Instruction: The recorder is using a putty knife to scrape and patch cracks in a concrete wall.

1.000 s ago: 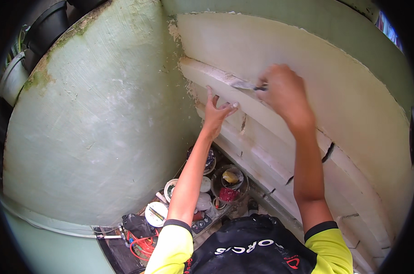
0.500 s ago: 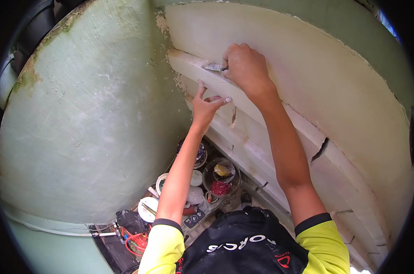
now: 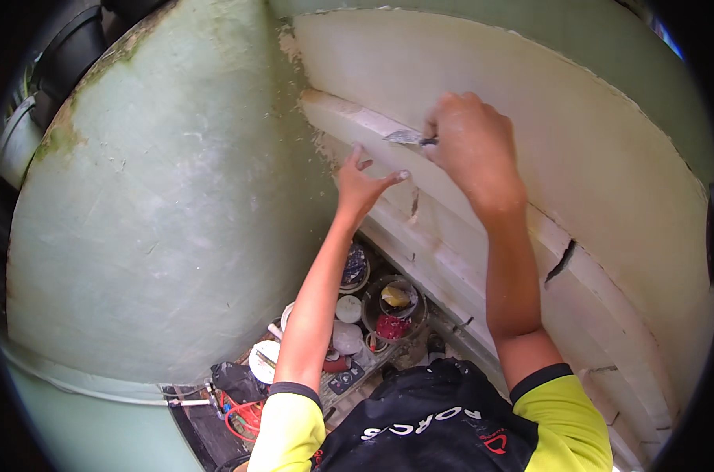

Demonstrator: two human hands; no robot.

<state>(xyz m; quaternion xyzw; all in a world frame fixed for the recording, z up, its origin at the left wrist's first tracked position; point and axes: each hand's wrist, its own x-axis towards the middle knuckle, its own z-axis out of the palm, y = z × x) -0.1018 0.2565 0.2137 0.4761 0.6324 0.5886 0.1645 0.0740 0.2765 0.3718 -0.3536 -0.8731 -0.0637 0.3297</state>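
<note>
My right hand (image 3: 471, 145) grips a small putty knife (image 3: 408, 138), its metal blade pointing left against the cream moulding ledge (image 3: 349, 118) of the white wall (image 3: 530, 110). Just below, my left hand (image 3: 361, 185) presses on the wall under the ledge, fingers spread and dusted with white filler. The ledge runs diagonally down to the right, with a dark crack (image 3: 560, 262) further along it.
A pale green wall (image 3: 168, 220) with mossy stains meets the white one at the corner. Below on the ground stand several paint pots and lids (image 3: 392, 307), a white tub (image 3: 264, 360) and a red cable coil (image 3: 243, 417). Dark pipes (image 3: 66, 55) run upper left.
The right hand with the putty knife slid left along the ledge toward the corner, then back a little to the right. The left hand stayed pressed beneath the ledge.
</note>
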